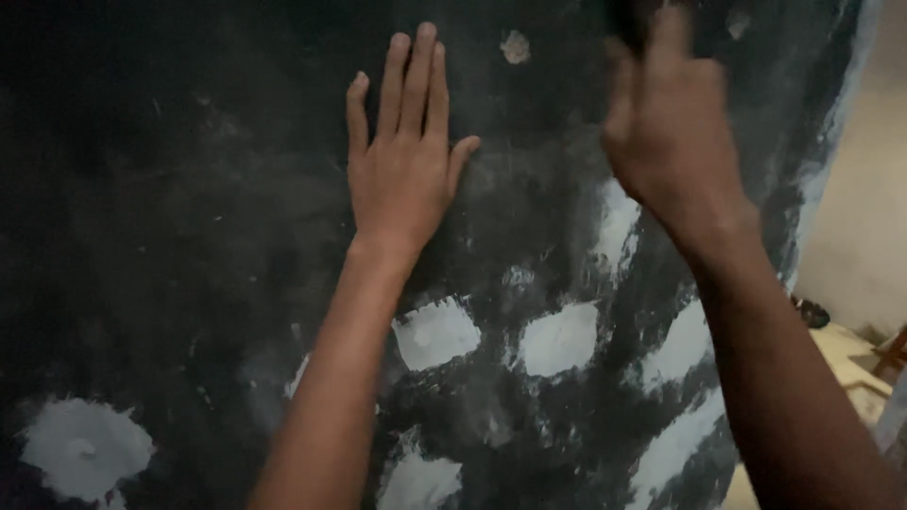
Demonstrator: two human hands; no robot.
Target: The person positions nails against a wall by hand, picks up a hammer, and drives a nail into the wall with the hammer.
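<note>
Fingers [416,76] of our left hand [402,175] lie straight and close together, pressed flat against the big black-painted wall [170,236], holding nothing; those of our right hand [675,132] curl inward near the top edge of the view, blurred, and we cannot tell whether they grip anything, though a dark shape [628,24] shows just above them. Largest of all is that wall itself, which fills nearly the whole view: a matte, uneven dark coat, scuffed and streaked with faint grey smears. Along its right side we see a pale, unpainted edge [822,179], and beyond it a dim beige wall [864,227] and a strip of yellowish floor [841,349] with a bit of wooden furniture [893,354] and a small dark object [811,312] lying near the corner. Across the lower part of the black surface sit rough white patches [559,338], roughly square, set in slanting rows with dark paint between them; they look chalky and flat. One broader, rounder white patch [83,449] sits at the lower left, well apart from the others. Our two forearms rise from the bottom of the view, the left one crossing the patches. Smallest is a pale chipped spot [515,45] near the top, between our two hands.
</note>
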